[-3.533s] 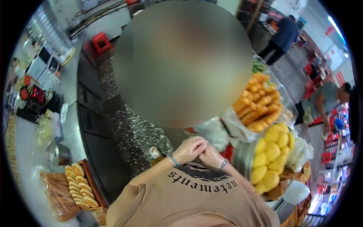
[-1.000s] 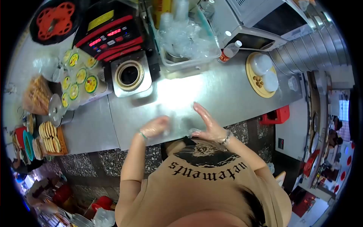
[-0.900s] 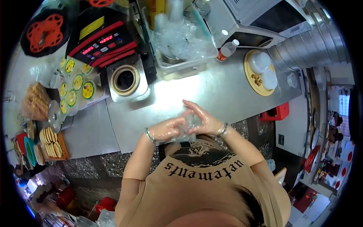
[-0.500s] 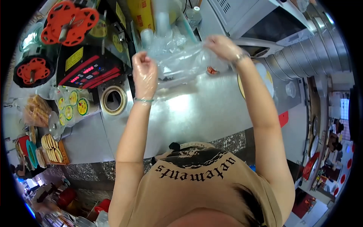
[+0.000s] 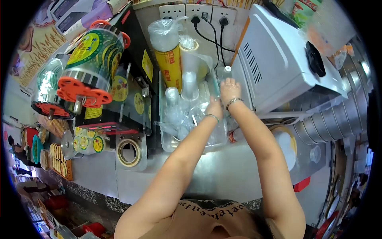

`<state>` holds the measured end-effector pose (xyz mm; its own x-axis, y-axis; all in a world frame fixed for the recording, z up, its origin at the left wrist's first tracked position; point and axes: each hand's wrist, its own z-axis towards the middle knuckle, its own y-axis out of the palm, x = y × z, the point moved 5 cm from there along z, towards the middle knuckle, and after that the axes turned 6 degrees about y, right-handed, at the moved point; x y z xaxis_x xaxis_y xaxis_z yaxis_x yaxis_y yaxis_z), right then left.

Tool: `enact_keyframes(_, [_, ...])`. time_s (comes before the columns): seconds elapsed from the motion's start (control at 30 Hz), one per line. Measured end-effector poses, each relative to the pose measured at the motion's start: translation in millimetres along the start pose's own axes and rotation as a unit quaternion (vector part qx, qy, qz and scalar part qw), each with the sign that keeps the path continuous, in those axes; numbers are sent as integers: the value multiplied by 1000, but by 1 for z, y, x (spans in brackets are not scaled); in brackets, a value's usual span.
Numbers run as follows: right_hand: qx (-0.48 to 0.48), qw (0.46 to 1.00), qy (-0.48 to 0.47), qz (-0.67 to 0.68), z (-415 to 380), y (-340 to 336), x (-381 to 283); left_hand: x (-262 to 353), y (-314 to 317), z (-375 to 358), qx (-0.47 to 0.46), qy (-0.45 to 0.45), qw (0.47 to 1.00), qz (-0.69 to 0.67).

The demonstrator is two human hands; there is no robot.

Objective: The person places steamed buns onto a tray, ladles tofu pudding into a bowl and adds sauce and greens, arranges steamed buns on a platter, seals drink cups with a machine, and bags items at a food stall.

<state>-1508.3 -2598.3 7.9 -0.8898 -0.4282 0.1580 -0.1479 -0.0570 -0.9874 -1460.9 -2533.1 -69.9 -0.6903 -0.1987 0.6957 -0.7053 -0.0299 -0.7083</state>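
Note:
Both my hands reach forward at the right edge of a clear plastic bin (image 5: 167, 148). My left hand (image 5: 215, 106) is over the bin's right wall, its fingers mostly hidden and blurred; what it holds, if anything, I cannot tell. Just right of it, my right hand (image 5: 230, 91) has its back upward and fingers extended forward, right at the lower part of a clear bottle with a white cap (image 5: 227, 69). Crumpled clear plastic (image 5: 179, 117) fills the front of the bin. Behind it stand stacked clear cups (image 5: 190, 85) and a yellow roll package (image 5: 170, 67).
A black sealing machine (image 5: 135, 83) with film rolls (image 5: 89, 59) stands on the left, a round-holed cup holder (image 5: 129, 152) before it. A white oven (image 5: 274, 59) borders my right arm. Plugs and cords (image 5: 217, 32) hang at the back wall. Flat breads (image 5: 58, 159) lie far left.
Both hands have moved forward and together, to the bin's right edge. The clear plastic sheet stretched between them earlier is no longer spread there. The view has tilted up toward the wall.

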Motion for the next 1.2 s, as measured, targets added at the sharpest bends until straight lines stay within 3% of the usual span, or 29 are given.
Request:
enact_keyframes(0.03, [120,992,-48,-7,-7,-21,-9,-15,18,17,1,-3,1000,-1])
enact_keyframes(0.07, [87,994,-29,56,-6,-19,-11,-40,56,41,8,68,997,-42])
enact_keyframes(0.1, [78,995,-33,56,-3,-14,-12,-39,64,43,-33,51,998,-23])
enact_keyframes(0.13, [-117,990,-24,76,1,10,-13,-29,62,40,-88,29,996,6])
enact_keyframes(0.17, [-303,948,-13,93,-1,31,-12,-24,68,41,-131,20,991,24])
enact_keyframes(0.2, [-305,924,85,213,6,53,-6,-19,70,41,-162,19,986,41])
enact_keyframes(0.3, [-350,891,69,280,14,94,-2,-7,64,29,-212,30,972,100])
enact_keyframes(0.33, [-300,944,-18,136,5,50,-12,1,52,17,-209,33,968,136])
enact_keyframes(0.37, [-274,958,-20,77,10,42,-11,12,33,-1,-211,35,964,156])
enact_keyframes(0.4, [-246,969,-22,18,19,33,-12,37,-7,-31,-158,32,964,211])
enact_keyframes(0.47, [-49,987,30,149,22,-59,-18,75,-80,-83,-159,46,978,125])
enact_keyframes(0.5, [126,975,-31,179,30,-90,-25,86,-102,-107,-99,124,983,95])
enact_keyframes(0.53, [268,932,-67,234,20,-137,-35,90,-113,-135,-41,198,977,62])
enact_keyframes(0.6, [419,844,-156,295,15,-207,-62,89,-124,-195,112,369,923,-4])
enact_keyframes(0.63, [490,793,-200,301,12,-228,-80,80,-120,-219,81,365,927,-30])
enact_keyframes(0.67, [529,744,-166,373,4,-247,-108,71,-118,-240,50,363,929,-54])
enact_keyframes(0.7, [545,719,-144,407,8,-249,-116,58,-112,-262,44,359,930,-56])
enact_keyframes(0.73, [560,691,-124,440,11,-251,-123,37,-101,-278,15,296,952,-74])
enact_keyframes(0.77, [457,780,-199,378,46,-245,-128,17,-94,-289,-12,235,968,-88])
enact_keyframes(0.8, [342,848,-266,305,72,-237,-135,5,-98,-304,-16,237,968,-87])
enact_keyframes(0.83, [223,840,-274,411,83,-250,-132,-15,-102,-316,-21,162,979,-122])
enact_keyframes(0.87, [430,797,-216,366,43,-286,-112,-34,-104,-339,-39,76,983,-161])
enact_keyframes(0.93, [387,779,-224,439,-16,-315,-79,-45,-114,-355,2,66,979,-192])
enact_keyframes(0.97, [470,754,-223,401,-47,-314,-61,-48,-119,-359,16,54,977,-206])
enact_keyframes(1.0, [444,752,-190,449,-91,-309,-48,-49,-122,-364,22,39,978,-205])
enact_keyframes(1.13, [270,873,-146,379,-183,-207,1,-56,-117,-351,69,53,985,-149])
enact_keyframes(1.17, [315,853,-151,387,-203,-199,-1,-56,-117,-348,90,69,989,-99])
enact_keyframes(1.2, [325,868,-125,355,-218,-180,11,-45,-126,-333,122,112,984,-62])
